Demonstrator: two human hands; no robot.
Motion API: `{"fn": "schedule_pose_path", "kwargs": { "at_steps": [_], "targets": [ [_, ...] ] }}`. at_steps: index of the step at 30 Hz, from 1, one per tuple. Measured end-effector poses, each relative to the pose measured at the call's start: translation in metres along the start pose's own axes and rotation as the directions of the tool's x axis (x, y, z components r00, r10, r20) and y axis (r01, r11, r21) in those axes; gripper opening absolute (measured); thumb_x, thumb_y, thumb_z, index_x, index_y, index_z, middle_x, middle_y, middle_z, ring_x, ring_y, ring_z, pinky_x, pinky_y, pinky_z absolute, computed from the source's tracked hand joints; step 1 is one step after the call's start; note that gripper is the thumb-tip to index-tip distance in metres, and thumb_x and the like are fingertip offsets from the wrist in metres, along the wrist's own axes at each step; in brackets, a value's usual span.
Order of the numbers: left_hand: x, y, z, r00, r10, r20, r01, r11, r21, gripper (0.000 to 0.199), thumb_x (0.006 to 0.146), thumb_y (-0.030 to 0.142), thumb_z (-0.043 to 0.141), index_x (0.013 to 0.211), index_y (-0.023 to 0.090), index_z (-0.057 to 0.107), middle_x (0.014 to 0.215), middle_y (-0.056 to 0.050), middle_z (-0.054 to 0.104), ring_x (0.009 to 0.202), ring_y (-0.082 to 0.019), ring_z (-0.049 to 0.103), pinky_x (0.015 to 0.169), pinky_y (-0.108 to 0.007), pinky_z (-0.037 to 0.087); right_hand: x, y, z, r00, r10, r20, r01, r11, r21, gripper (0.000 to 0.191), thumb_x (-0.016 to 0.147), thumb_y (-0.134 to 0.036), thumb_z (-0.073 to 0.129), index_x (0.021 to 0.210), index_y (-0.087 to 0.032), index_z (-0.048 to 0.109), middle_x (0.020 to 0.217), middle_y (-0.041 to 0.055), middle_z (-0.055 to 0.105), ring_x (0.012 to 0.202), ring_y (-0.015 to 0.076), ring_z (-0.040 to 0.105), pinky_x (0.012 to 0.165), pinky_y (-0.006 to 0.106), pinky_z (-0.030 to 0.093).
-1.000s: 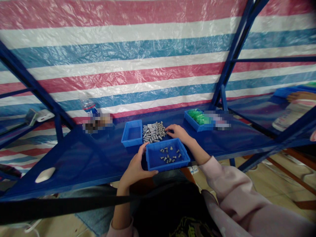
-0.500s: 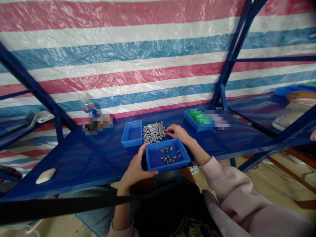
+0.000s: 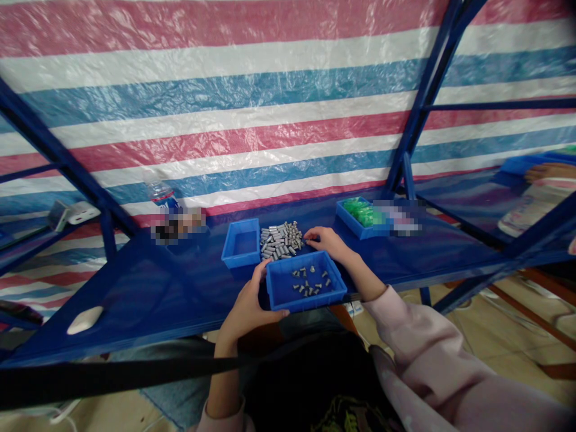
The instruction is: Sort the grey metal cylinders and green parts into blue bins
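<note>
My left hand (image 3: 247,307) grips the left end of a blue plastic bin (image 3: 281,291), thumb along the near side and fingers at the far corner. Several small metal screws (image 3: 310,288) lie scattered in this bin, mostly in its right half. Beyond it, a pile of silvery metal cylinders and screws (image 3: 279,241) rests on the blue table. My right hand (image 3: 326,241) is just right of that pile, fingers curled and pinched together over the tabletop. Whatever sits between those fingertips is too small to make out.
Left of the pile stands another blue bin (image 3: 243,243). A blue bin of green pieces (image 3: 357,216) is at the back right. A white computer mouse (image 3: 84,320) lies at left, a bottle (image 3: 164,195) behind. Blue frame posts (image 3: 414,120) flank the table; another person's hand (image 3: 551,173) shows far right.
My right hand has shifted very slightly to the right, away from the pile. My left hand keeps its hold on the bin.
</note>
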State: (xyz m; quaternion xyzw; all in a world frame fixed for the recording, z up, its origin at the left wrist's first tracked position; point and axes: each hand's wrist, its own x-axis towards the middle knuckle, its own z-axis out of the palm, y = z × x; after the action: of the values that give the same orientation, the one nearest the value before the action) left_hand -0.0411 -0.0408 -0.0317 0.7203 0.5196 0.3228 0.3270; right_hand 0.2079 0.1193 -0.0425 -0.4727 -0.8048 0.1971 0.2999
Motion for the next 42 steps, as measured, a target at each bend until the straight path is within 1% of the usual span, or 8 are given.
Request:
{"fn": "schedule_pose_path", "kwargs": {
  "at_steps": [3,7,12,15,18,26,35,42],
  "targets": [
    [0.0,0.0,0.0,1.0,-0.001,-0.011,0.001,1.0,-0.002,0.1,0.064,0.031,0.082,0.146,0.027,0.024,0.142,-0.011,0.045,0.131,-0.031,0.045,0.109,-0.045,0.037,0.001,-0.001,-0.001,0.999,0.016,-0.035,-0.013,0.997,0.082,0.017,0.074,-0.011,0.066,0.089,-0.017,0.073,0.083,0.0053,0.073,0.08,0.0186,0.067,0.078,0.03,0.051],
    [0.001,0.0,0.0,1.0,-0.007,-0.01,0.007,1.0,-0.004,0.1,0.065,0.031,0.082,0.146,0.027,0.023,0.142,-0.011,0.045,0.131,-0.031,0.045,0.11,-0.046,0.037,0.001,-0.009,-0.005,0.998,0.021,-0.054,-0.001,0.937,0.35,0.016,0.073,-0.019,0.068,0.088,-0.014,0.072,0.082,0.0067,0.074,0.078,0.0187,0.067,0.077,0.032,0.052],
    [0.001,0.0,0.0,1.0,0.007,-0.008,-0.008,1.0,-0.011,0.1,0.065,0.031,0.081,0.146,0.026,0.023,0.143,-0.011,0.044,0.132,-0.031,0.045,0.111,-0.045,0.036,-0.006,-0.026,-0.016,0.995,0.029,0.097,-0.091,0.675,0.732,0.031,0.066,-0.031,0.078,0.092,-0.015,0.072,0.085,0.0053,0.074,0.078,0.0163,0.068,0.075,0.03,0.052],
    [0.001,0.0,0.0,1.0,0.003,-0.013,-0.003,1.0,-0.004,0.1,0.065,0.031,0.081,0.146,0.027,0.023,0.143,-0.01,0.045,0.131,-0.031,0.045,0.11,-0.045,0.036,-0.01,-0.033,-0.024,0.974,-0.035,0.226,-0.174,0.525,0.833,0.032,0.064,-0.027,0.081,0.093,-0.016,0.072,0.083,0.0029,0.074,0.074,0.0128,0.068,0.071,0.025,0.051],
    [0.001,-0.001,0.0,1.0,0.006,-0.014,-0.006,1.0,0.001,0.1,0.065,0.031,0.081,0.147,0.027,0.022,0.143,-0.01,0.044,0.132,-0.031,0.044,0.111,-0.045,0.036,-0.013,-0.034,-0.029,0.939,-0.13,0.319,-0.228,0.459,0.859,0.03,0.063,-0.021,0.082,0.091,-0.017,0.072,0.082,0.0012,0.074,0.073,0.0108,0.068,0.071,0.022,0.051],
    [0.002,-0.001,0.001,1.0,-0.004,-0.007,0.004,1.0,0.011,0.1,0.066,0.032,0.081,0.147,0.027,0.022,0.143,-0.011,0.044,0.131,-0.031,0.045,0.109,-0.045,0.037,-0.012,-0.035,-0.028,0.832,-0.235,0.503,-0.304,0.564,0.767,0.037,0.063,-0.02,0.082,0.098,-0.014,0.072,0.084,0.0037,0.076,0.076,0.0127,0.069,0.074,0.024,0.052],
    [0.001,0.0,0.001,1.0,-0.014,-0.013,0.014,1.0,0.007,0.101,0.065,0.033,0.082,0.147,0.027,0.023,0.145,-0.01,0.043,0.133,-0.032,0.043,0.111,-0.046,0.035,-0.01,-0.034,-0.022,0.931,-0.083,0.355,-0.25,0.562,0.788,0.034,0.064,-0.027,0.081,0.095,-0.016,0.073,0.089,0.0044,0.075,0.082,0.0151,0.07,0.08,0.028,0.052],
    [0.001,0.0,0.001,1.0,-0.011,-0.007,0.011,1.0,-0.009,0.101,0.065,0.033,0.082,0.147,0.028,0.023,0.145,-0.01,0.043,0.132,-0.032,0.044,0.111,-0.046,0.035,0.003,-0.013,-0.007,0.999,0.036,0.032,-0.048,0.838,0.544,0.025,0.076,-0.019,0.067,0.1,-0.014,0.072,0.103,0.0083,0.074,0.095,0.02,0.068,0.092,0.036,0.049]
  ]
}}
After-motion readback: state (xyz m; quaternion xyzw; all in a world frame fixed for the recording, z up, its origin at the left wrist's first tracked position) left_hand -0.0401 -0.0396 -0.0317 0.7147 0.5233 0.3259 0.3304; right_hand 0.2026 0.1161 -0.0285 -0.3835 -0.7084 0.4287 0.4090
